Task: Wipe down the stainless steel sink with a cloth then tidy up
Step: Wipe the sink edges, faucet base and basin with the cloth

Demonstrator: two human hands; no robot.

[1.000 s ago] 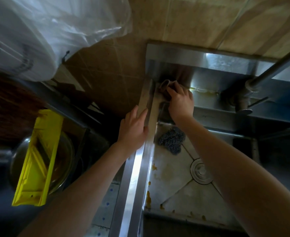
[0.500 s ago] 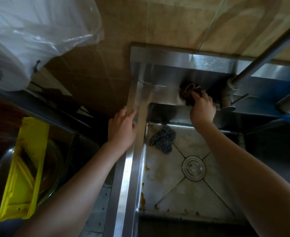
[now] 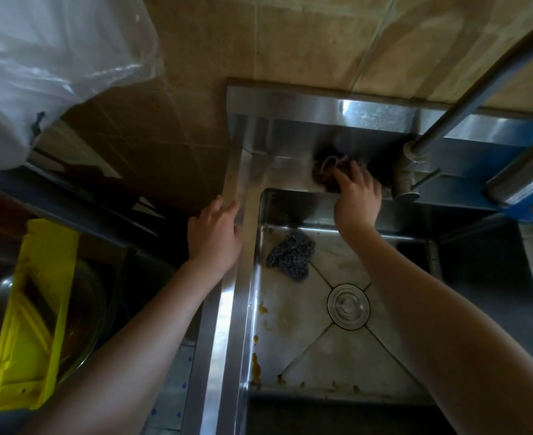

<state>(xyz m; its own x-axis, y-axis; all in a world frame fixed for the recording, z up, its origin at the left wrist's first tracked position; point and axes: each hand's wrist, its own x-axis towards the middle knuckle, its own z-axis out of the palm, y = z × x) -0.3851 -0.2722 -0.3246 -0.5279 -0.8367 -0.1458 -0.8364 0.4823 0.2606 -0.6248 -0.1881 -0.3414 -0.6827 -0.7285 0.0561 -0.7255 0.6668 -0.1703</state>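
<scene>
Right hand [image 3: 357, 199]: curled round a crumpled brown cloth [image 3: 326, 174], pressing it on the far ledge of the steel sink [image 3: 227, 309], just left of the tap [image 3: 403, 180]. Left hand [image 3: 215, 237]: flat, open, resting on the left rim. Probably soft, light, floppy; best bunched in the middle. Smooth, hard, shiny steel.

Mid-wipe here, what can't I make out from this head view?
Head view only:
Cloth: mostly covered by the right hand, and blurred.
Tap pipe: cut off by the top right edge.
Bowl: contents hidden under the yellow tray.
Sink: near wall lost in dark shadow at the bottom.
</scene>
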